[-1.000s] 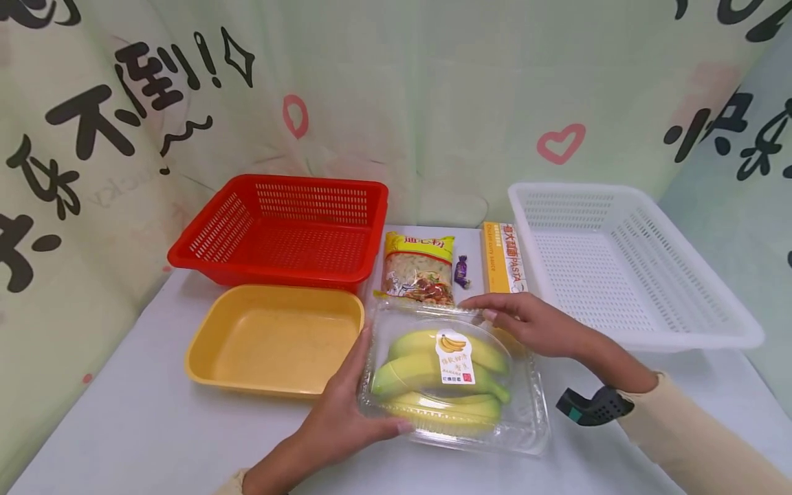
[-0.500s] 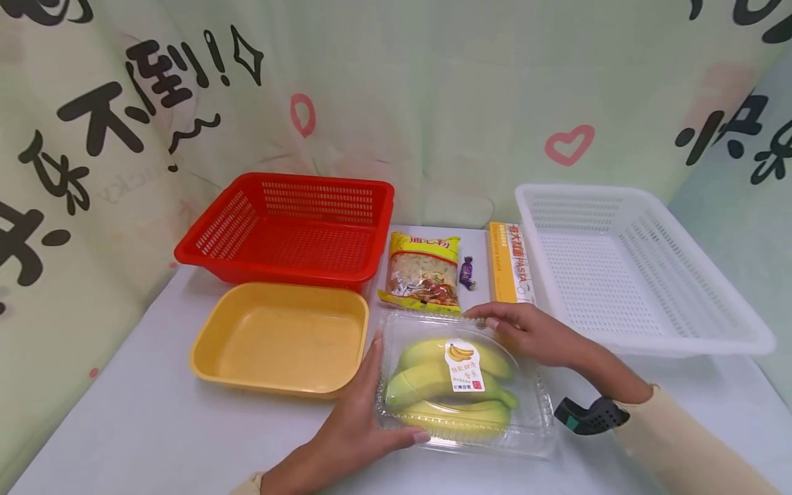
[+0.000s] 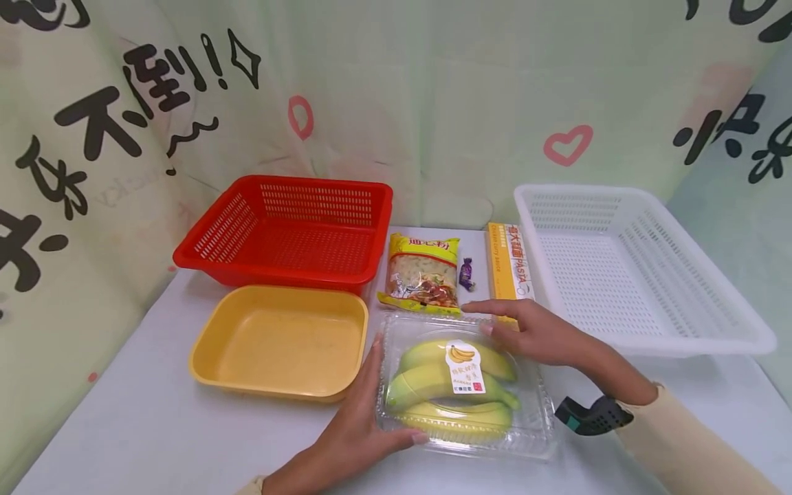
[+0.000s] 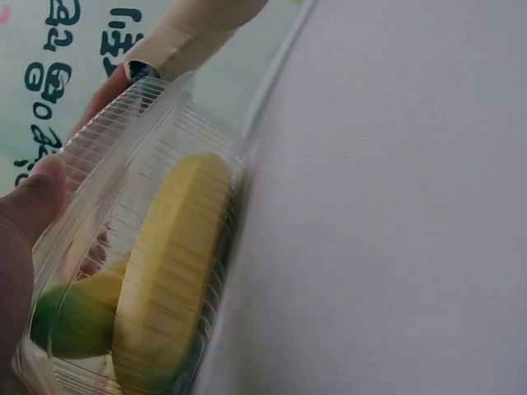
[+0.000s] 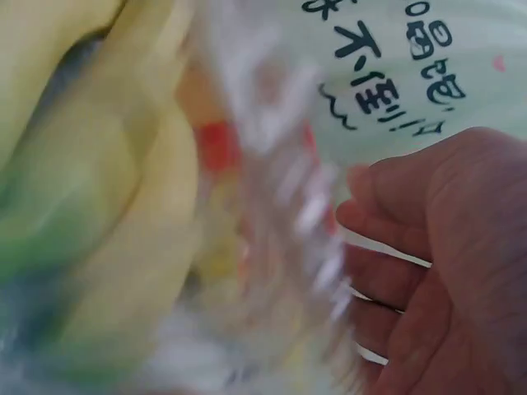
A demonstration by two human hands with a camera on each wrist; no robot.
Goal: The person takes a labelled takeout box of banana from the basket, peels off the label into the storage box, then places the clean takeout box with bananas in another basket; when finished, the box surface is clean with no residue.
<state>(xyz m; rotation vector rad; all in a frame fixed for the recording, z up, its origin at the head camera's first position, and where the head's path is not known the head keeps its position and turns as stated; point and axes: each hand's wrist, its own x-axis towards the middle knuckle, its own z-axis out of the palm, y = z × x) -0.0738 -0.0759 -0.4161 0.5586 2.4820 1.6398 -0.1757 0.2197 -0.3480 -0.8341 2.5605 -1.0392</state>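
Note:
A clear plastic clamshell box of bananas (image 3: 454, 399) with a white banana label lies on the table in front of me. In the head view my left hand (image 3: 355, 416) holds its left side, thumb over the near edge and fingers along the side. The thumb (image 4: 41, 197) rests on the box rim in the left wrist view; the other fingers are hidden. My right hand (image 3: 535, 333) hovers at the far right corner, index finger extended and thumb by the lid. Its fingers (image 5: 387, 271) appear beside the blurred lid edge in the right wrist view, gripping nothing.
A yellow tub (image 3: 278, 344) and a red basket (image 3: 204, 258) stand at left. Behind the box lie a bag of macaroni (image 3: 423, 271), a purple-wrapped candy (image 3: 466, 273) and a pasta box (image 3: 504, 258). A white basket (image 3: 619, 344) stands at right.
The banana box has shifted slightly right and toward me, away from the macaroni bag. My right index finger has straightened and lifted off the lid's far edge. The view has shifted a little.

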